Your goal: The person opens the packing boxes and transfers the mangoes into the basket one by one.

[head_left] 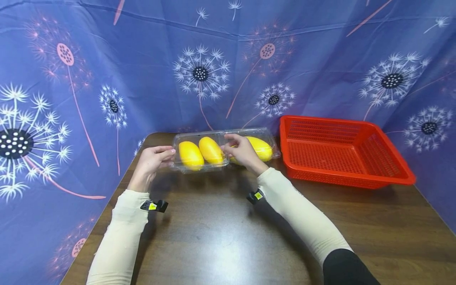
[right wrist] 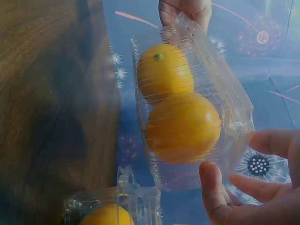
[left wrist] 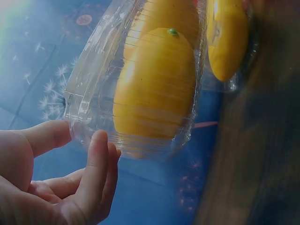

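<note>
A clear plastic box point(head_left: 183, 165) with two yellow mangoes point(head_left: 211, 150) inside is held between both hands, raised off the table. My left hand point(head_left: 150, 163) pinches its left end between thumb and fingers, which the left wrist view shows up close. At the opposite end my right hand point(head_left: 244, 153) grips the box with thumb and fingertips, as seen in the right wrist view. Through the plastic, a green stem tip shows on a mango point(left wrist: 154, 84). Behind the right hand stands a second clear box point(head_left: 272, 136) holding yellow fruit point(head_left: 260, 148), partly hidden by that hand.
A red plastic basket point(head_left: 349, 180) with perforated walls stands on the right of the brown wooden table point(head_left: 199, 221), next to the second box. Blue cloth point(head_left: 149, 79) with a dandelion print hangs behind and beside the table.
</note>
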`<state>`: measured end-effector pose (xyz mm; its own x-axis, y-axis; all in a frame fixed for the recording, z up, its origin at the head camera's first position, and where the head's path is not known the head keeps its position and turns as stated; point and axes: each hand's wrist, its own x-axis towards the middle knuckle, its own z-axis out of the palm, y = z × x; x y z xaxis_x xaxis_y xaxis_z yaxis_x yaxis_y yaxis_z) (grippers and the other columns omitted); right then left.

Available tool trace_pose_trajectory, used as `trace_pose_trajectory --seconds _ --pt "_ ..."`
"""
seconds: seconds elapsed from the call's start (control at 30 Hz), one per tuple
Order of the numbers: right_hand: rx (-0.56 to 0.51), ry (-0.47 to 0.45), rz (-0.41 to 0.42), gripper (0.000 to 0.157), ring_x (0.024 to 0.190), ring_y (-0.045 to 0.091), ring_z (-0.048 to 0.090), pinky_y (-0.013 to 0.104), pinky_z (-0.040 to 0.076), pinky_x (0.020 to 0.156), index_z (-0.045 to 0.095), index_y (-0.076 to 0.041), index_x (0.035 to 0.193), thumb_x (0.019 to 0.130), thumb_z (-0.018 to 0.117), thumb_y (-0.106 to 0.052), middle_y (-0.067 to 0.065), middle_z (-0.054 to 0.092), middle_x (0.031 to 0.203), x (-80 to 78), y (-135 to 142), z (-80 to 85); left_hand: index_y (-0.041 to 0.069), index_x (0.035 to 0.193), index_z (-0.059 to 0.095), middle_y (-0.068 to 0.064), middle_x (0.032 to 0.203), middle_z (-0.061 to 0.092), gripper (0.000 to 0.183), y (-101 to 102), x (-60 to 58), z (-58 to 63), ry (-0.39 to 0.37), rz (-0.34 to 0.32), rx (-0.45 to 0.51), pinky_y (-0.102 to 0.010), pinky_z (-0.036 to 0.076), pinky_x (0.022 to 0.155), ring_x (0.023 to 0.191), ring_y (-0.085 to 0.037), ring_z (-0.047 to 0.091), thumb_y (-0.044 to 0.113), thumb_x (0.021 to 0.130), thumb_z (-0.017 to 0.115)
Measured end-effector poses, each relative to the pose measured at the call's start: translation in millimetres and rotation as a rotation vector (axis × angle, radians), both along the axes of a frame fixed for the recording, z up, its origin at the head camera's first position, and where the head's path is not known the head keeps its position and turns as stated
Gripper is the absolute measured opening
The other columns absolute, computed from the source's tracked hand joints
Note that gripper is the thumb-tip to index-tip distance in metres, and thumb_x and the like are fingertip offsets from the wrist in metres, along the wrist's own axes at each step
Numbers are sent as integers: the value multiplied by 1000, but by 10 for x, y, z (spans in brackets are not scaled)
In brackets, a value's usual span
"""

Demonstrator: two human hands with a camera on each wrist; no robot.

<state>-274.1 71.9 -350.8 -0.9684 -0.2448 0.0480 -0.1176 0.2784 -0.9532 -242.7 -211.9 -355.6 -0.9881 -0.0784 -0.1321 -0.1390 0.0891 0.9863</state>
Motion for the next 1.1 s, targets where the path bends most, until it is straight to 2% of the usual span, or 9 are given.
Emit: trace_pose_trajectory --seconds 0.13,0.23,0.47,0.57,0.7,0.8,1.1 --pt "-15 18 9 49 72 10 62 35 60 76 53 0 135 89 69 -8 20 63 101 52 35 31 -15 133 47 14 78 65 50 18 52 45 3 2 -5 -18 58 67 74 -2 66 10 93 63" --pt "-21 35 14 49 71 9 63 34 61 75 53 1 134 88 69 -7 21 63 102 92 67 57 -14 133 47 14 79 65 51 32 93 64 8 -3 -8 -17 58 67 77 -3 66 11 93 63" --pt "-2 62 17 48 71 11 63 46 60 80 54 1 133 88 69 -7 24 64 105 180 181 89 -14 139 40 11 84 65 56 85 163 77 -4 -45 69 -17 58 67 77 -3 66 9 93 63" --pt "5 54 18 48 71 10 62 43 60 80 54 1 134 89 68 -7 24 64 107 219 240 85 -14 139 39 10 88 63 56 119 191 77 -11 -80 78 -17 58 69 79 -4 65 9 93 62" --pt "10 44 26 49 73 9 62 28 60 73 53 1 135 89 68 -8 24 64 108 276 327 86 -13 139 40 5 95 62 55 170 224 76 -35 -121 71 -18 58 71 80 -5 63 10 94 62" --pt "-18 37 26 49 73 9 62 22 58 68 53 1 134 88 69 -7 23 63 107 317 390 88 -11 140 39 2 100 60 56 211 242 70 -48 -143 64 -18 58 72 81 -6 62 10 94 61" --pt "-61 -3 27 50 68 10 61 25 59 67 53 2 132 86 69 -2 14 61 97 413 539 54 -11 141 37 0 104 59 55 300 282 -12 -44 -195 73 -20 59 73 84 -9 60 7 94 60"
